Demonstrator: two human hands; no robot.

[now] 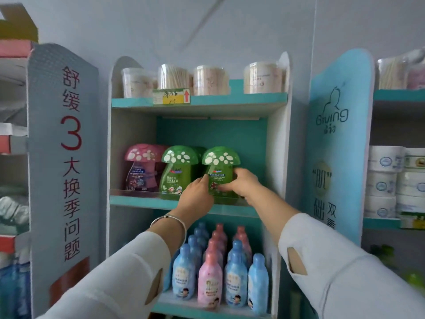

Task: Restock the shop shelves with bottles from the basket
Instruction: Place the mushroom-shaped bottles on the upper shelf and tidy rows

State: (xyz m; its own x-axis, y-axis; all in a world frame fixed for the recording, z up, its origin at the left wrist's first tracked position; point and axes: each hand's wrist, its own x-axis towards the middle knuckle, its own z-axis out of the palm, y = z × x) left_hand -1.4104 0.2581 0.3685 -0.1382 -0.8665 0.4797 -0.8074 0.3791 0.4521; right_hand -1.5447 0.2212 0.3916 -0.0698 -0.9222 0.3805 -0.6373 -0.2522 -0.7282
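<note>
Head view: you're facing the teal shelf unit (pixel 279 134), with both arms stretched out to its middle shelf (pixel 138 201).
Task bottle: the green mushroom-cap bottle (pixel 220 161) is upright at the right end of that middle shelf. Your hands cover its base, so can't tell if it's actually sitting on the board.
Left hand: your left hand (pixel 197 194) has its fingers curled onto the bottle's left side, down low.
Right hand: your right hand (pixel 241 183) wraps the right side, fingers bent across the front label. So it's clamped between both hands.
Neighbours: a second green bottle (pixel 177 176) is just beside it on the left, then a pink mushroom bottle (pixel 142 171) further left.
Top shelf: round tubs of cotton swabs (pixel 172 77), with a yellow price tag (pixel 171 96) on the edge.
Bottom shelf: rows of blue and pink bottles (pixel 209 279).
Wrist: a silver bangle (pixel 170 221) on your left one.
</note>
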